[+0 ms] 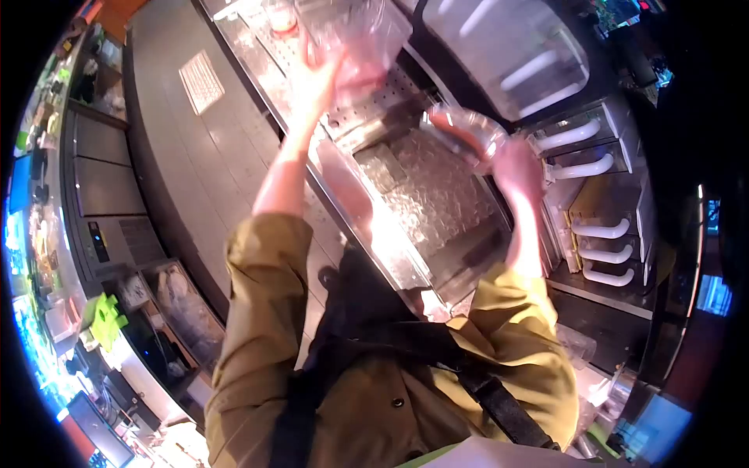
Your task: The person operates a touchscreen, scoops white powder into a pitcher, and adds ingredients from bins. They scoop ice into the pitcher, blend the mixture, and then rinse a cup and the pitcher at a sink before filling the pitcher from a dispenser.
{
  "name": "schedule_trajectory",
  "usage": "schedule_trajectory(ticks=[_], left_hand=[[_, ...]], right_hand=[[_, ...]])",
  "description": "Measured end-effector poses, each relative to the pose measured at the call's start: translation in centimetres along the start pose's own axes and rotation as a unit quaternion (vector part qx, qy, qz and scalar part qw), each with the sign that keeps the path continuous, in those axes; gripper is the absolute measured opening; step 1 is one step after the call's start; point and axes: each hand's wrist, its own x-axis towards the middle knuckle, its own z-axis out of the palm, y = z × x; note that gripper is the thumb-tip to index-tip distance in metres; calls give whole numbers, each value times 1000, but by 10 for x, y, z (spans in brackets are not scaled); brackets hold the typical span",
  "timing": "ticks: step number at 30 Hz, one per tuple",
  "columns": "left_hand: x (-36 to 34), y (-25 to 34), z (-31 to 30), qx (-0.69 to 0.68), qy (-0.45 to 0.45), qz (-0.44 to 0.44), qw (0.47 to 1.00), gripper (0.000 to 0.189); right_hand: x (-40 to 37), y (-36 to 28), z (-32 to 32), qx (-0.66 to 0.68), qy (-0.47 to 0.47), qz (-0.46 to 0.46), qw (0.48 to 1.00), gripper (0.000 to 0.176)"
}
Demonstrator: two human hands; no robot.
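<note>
My left hand [314, 82], smeared by motion, reaches to the far end of the metal counter. Its thumb and fingers are on the near edge of a clear plastic container [373, 30], which has a pinkish tint low down. My right hand [516, 168] is closed on the end of a shiny, rounded, see-through vessel [466, 132] with an orange-red streak along it. The vessel is tilted above the right side of an ice bin [355, 160] full of ice [437, 195]. A red round item [282, 22] shows beyond my left fingers.
Right of the bin are panels with white curved handles [601, 228]. A dark-framed, translucent lid [515, 51] stands behind them. Perforated metal [394, 93] borders the bin's far side. At left are the floor with a drain grate [201, 82] and a low cabinet [105, 168].
</note>
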Motion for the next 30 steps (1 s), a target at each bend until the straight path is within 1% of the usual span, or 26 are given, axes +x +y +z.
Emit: schedule_trajectory(ticks=[1, 2, 3, 4, 5, 7, 8, 9, 10, 11, 12, 13, 16, 17, 19, 20, 22, 25, 27, 28, 30], left_hand=[[7, -13, 3, -10, 15, 23, 1000, 83], [8, -7, 0, -2, 12, 21, 1000, 80], [10, 0, -1, 5, 12, 22, 1000, 78], [-5, 16, 1, -12, 31, 25, 999, 71], [7, 16, -1, 12, 33, 32, 999, 70], [10, 7, -5, 58, 36, 23, 997, 66], [8, 12, -2, 28, 22, 41, 999, 65], [7, 12, 0, 22, 34, 36, 999, 66], [5, 10, 0, 17, 44, 32, 998, 66], [2, 8, 1, 12, 52, 24, 998, 67], [2, 10, 1, 24, 57, 9, 998, 68], [3, 7, 0, 25, 59, 8, 998, 68], [3, 3, -2, 32, 43, 12, 998, 69], [0, 5, -2, -4, 52, 27, 998, 68], [-13, 8, -1, -79, 64, 58, 993, 65], [2, -14, -15, 73, 27, 32, 996, 75], [-1, -12, -9, 118, 62, 100, 986, 73], [2, -11, -7, 25, 64, 81, 994, 67], [0, -7, -12, 20, 55, 42, 997, 58], [5, -9, -13, 75, 42, 42, 995, 61], [11, -8, -24, 26, -25, 17, 999, 65]], right_hand=[[6, 26, 46, -55, -78, -10, 995, 36], [8, 42, 89, -73, -119, -12, 990, 34], [8, 58, 128, -70, -137, 8, 988, 33], [5, 70, 161, -94, -122, -16, 988, 30], [16, 94, 212, -149, -142, -19, 978, 26], [24, 120, 277, -200, -131, -47, 970, 23], [22, 135, 320, -239, -62, -91, 965, 22], [19, 144, 357, -272, 12, -134, 953, 20], [5, 141, 379, -237, 46, -181, 954, 20], [-12, 120, 379, -220, -18, -140, 965, 21], [-20, 112, 381, -48, -26, -110, 992, 24], [-31, 109, 384, 17, -57, -90, 994, 23], [-47, 115, 383, 134, -160, -46, 977, 22], [-46, 120, 381, 164, -183, -34, 969, 22], [-39, 129, 375, 210, -217, -17, 953, 21], [-37, 136, 371, 226, -232, -9, 946, 21], [-31, 147, 360, 252, -260, -2, 932, 21], [-16, 166, 332, 283, -277, 5, 918, 22], [-15, 179, 315, 303, -287, 11, 909, 22], [-14, 177, 301, 314, -285, 9, 906, 23], [-6, 180, 283, 337, -281, -2, 899, 24]])
